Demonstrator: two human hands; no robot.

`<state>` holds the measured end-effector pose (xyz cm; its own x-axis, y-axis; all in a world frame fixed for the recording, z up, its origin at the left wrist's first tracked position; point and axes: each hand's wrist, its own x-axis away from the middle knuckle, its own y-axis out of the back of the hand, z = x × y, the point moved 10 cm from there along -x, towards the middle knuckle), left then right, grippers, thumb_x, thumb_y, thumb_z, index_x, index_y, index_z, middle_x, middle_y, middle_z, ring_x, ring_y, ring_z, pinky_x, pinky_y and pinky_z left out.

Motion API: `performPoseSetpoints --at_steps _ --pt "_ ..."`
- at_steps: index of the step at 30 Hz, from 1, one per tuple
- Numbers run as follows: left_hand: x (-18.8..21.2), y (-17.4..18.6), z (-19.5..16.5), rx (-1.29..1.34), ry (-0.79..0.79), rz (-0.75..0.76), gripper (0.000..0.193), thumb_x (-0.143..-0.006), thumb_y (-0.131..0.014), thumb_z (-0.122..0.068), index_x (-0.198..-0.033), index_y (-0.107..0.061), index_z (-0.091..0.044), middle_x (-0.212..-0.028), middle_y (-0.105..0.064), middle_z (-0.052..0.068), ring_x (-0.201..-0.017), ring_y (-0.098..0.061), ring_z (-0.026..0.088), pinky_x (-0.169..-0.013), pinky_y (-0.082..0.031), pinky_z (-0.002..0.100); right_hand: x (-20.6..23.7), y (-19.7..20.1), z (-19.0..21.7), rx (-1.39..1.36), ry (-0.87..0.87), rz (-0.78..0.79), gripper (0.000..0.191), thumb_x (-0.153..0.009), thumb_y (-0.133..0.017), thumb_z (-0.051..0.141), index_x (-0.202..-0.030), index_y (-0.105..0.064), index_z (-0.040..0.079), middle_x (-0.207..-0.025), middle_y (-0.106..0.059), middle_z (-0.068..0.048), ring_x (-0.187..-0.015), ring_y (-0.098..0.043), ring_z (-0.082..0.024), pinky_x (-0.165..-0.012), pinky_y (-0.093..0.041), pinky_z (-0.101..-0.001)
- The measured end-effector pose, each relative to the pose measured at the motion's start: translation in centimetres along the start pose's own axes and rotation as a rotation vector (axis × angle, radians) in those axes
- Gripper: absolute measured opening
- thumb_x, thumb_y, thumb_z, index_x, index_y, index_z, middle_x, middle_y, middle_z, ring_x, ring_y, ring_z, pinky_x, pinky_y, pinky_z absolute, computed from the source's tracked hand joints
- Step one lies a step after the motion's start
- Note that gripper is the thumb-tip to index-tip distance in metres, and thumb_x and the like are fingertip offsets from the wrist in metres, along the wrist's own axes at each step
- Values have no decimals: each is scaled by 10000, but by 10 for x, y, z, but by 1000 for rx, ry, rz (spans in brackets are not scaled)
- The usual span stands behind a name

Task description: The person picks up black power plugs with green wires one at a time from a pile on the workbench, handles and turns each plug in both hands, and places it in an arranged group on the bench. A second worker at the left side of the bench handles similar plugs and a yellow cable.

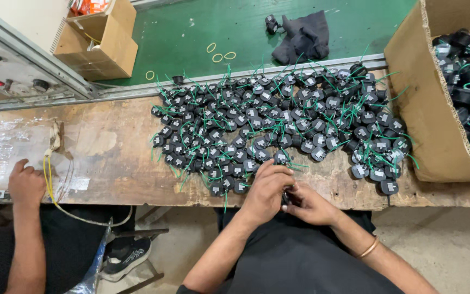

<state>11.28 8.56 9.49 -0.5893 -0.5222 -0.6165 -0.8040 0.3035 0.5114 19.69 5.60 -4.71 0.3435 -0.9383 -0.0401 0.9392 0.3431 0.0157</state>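
While both hands' fingers [278, 173] pinch one black part [286, 197], its axis stays hidden.

Left hand [266, 191] and right hand [310, 204] meet at the near edge of the wooden bench [110, 158], both closed on one small black component [285, 197], mostly hidden between them. Directly beyond lies a wide pile of black components with green wires [278, 125]. A cardboard box [420, 109] of similar parts stands at the right. A co-worker's hand [25, 184] rests at the bench's left end.
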Motion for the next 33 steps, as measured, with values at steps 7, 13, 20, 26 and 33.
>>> performPoseSetpoints --at_steps 7,13,20,26,33 --pt "5 31 -10 80 -13 -9 186 -840 -753 -31 -1013 -688 -51 -1144 -734 89 -1114 -692 296 -1020 -520 439 4 23 39 152 271 -265 386 -826 -806 50 -1180 -666 -15 -1059 -630 -80 -974 -599 -187 -840 -491 -331" --pt "29 14 28 215 359 -101 303 -731 -910 -119 -813 -630 -36 -904 -713 64 -898 -691 241 -825 -550 362 6 8 62 419 339 -320 352 -748 -821 59 -1065 -681 -3 -928 -660 -101 -812 -672 -248 -702 -533 -347" --pt "-4 39 12 216 146 -141 375 -634 -937 -130 -805 -619 -29 -874 -687 90 -836 -670 229 -727 -538 328 13 10 76 380 420 -359 328 -721 -847 69 -992 -664 38 -986 -636 -107 -934 -654 -270 -814 -530 -378" --pt "-52 82 76 -340 235 -120 342 -821 -773 -34 -1161 -730 -19 -1009 -750 134 -895 -691 308 -768 -545 402 8 5 85 397 487 -318 323 -815 -815 54 -1089 -646 74 -1122 -654 -86 -1129 -653 -268 -1082 -469 -446" --pt "-40 88 113 -483 346 -91 183 -867 -733 -67 -1021 -783 -150 -972 -761 48 -934 -698 262 -820 -559 371 5 4 78 452 427 -337 393 -868 -751 28 -1242 -637 72 -1198 -674 -102 -1152 -668 -292 -1020 -525 -420"
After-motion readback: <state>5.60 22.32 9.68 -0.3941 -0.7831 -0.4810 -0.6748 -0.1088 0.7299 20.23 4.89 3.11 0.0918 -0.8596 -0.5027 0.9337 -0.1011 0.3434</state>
